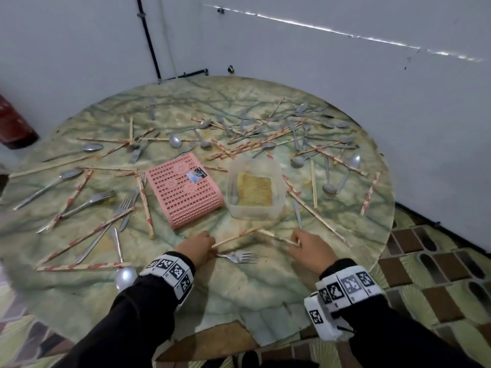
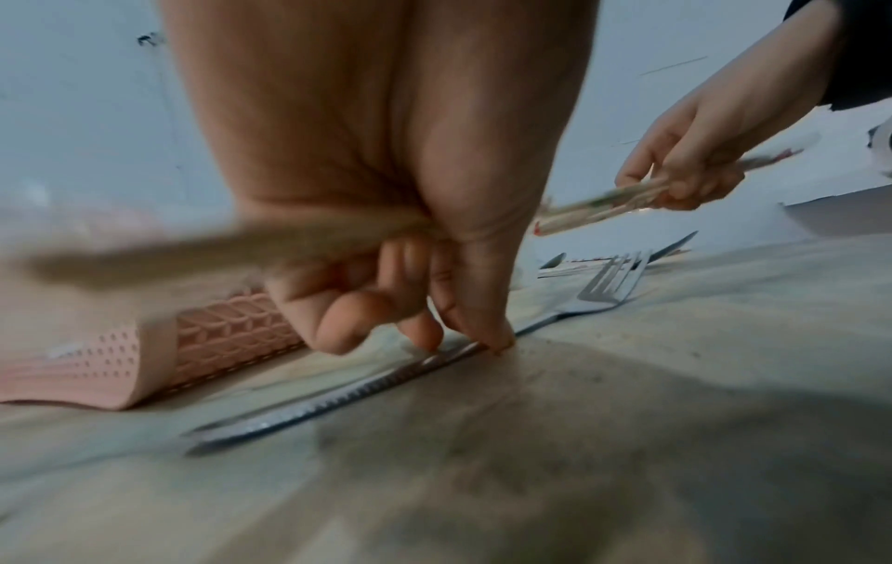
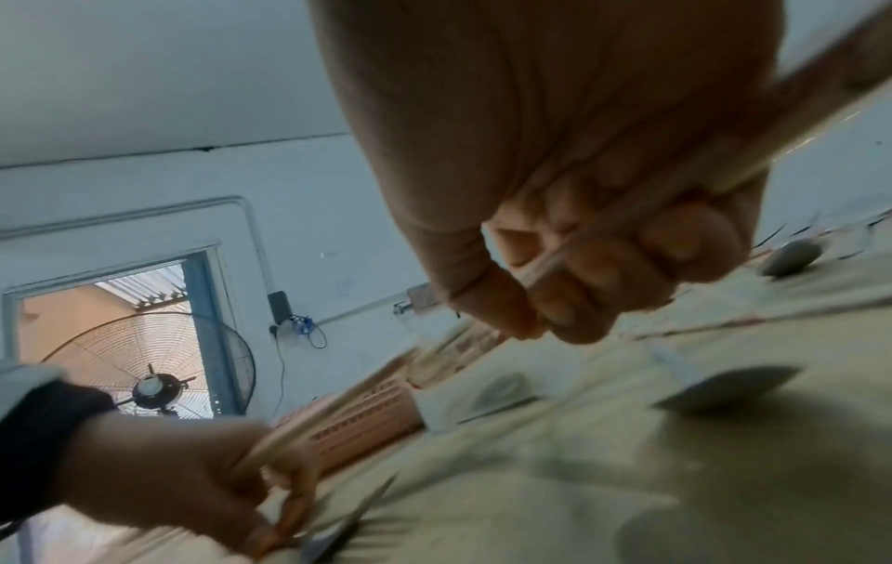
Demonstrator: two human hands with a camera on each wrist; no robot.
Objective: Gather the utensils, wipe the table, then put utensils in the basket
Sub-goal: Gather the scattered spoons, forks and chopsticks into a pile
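Metal spoons, forks and red-patterned chopsticks lie scattered over the round marbled table [image 1: 252, 282]. The pink basket [image 1: 184, 189] lies at the centre. My left hand [image 1: 198, 247] holds a chopstick [image 1: 233, 236] in its palm, and its fingertips [image 2: 487, 339] pinch the handle of a fork [image 1: 236, 257] lying flat at the near edge. My right hand [image 1: 310, 247] grips chopsticks [image 1: 276, 236] a little above the table; the left wrist view shows this right hand [image 2: 690, 168] curled round them. In the right wrist view, the fingers [image 3: 603, 274] wrap a chopstick.
A clear plastic tub [image 1: 279, 208] with a yellow cloth [image 1: 255, 192] inside stands right of the basket. A large spoon [image 1: 125, 277] lies near my left wrist. White walls close off the far side, and a red cylinder [image 1: 13, 123] stands on the floor at the left.
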